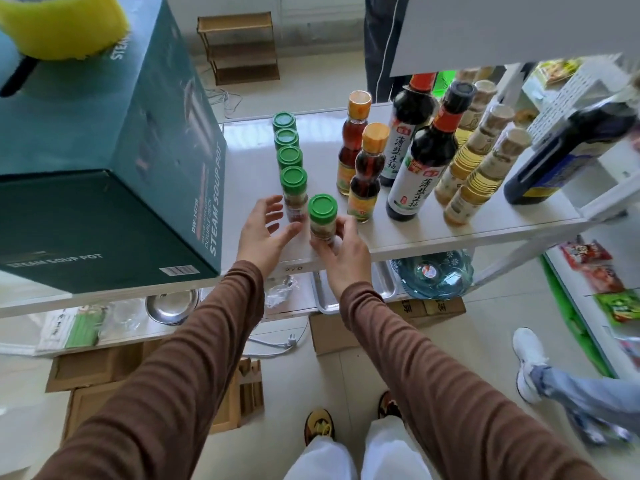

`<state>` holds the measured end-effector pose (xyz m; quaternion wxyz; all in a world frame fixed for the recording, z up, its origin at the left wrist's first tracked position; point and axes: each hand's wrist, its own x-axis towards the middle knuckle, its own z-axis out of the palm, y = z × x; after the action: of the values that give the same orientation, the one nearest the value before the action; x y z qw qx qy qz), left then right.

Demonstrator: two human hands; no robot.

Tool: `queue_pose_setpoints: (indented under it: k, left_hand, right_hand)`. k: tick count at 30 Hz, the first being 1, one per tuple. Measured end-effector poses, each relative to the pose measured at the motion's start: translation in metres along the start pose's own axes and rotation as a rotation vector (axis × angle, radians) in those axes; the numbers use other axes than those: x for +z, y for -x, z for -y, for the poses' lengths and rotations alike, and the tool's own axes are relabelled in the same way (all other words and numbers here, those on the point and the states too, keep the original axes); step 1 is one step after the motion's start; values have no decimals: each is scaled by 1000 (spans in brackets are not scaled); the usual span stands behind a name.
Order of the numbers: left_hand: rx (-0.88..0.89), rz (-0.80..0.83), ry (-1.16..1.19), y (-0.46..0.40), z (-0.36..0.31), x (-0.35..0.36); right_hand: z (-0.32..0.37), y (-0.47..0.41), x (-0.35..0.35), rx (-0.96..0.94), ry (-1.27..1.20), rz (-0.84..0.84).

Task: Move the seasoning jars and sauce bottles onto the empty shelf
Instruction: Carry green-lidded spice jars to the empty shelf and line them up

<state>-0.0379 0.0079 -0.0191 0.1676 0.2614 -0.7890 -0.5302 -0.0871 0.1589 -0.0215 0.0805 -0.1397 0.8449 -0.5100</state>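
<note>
The right hand (341, 252) grips a green-capped jar (322, 220) on the shelf (485, 225), the left hand (265, 230) is open beside it; next, I think, it must join the jar row (289, 157).

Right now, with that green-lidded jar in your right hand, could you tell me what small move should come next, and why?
Probably slide the held jar left into line, since the right hand grips it off to the right of the four-jar row while the left hand waits open beside it.

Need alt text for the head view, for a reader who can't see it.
The right hand grips a green-lidded seasoning jar at the white shelf's front edge, beside a row of four matching jars; the left hand is open alongside. Sauce bottles stand further right.
</note>
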Motion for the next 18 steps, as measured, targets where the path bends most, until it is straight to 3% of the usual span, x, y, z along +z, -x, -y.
queue_pose_setpoints:
  k: [18]
  left_hand:
    - [-50, -205, -86, -18, -5, 36]
  right_hand:
    - [-17, 15, -51, 77, -120, -69]
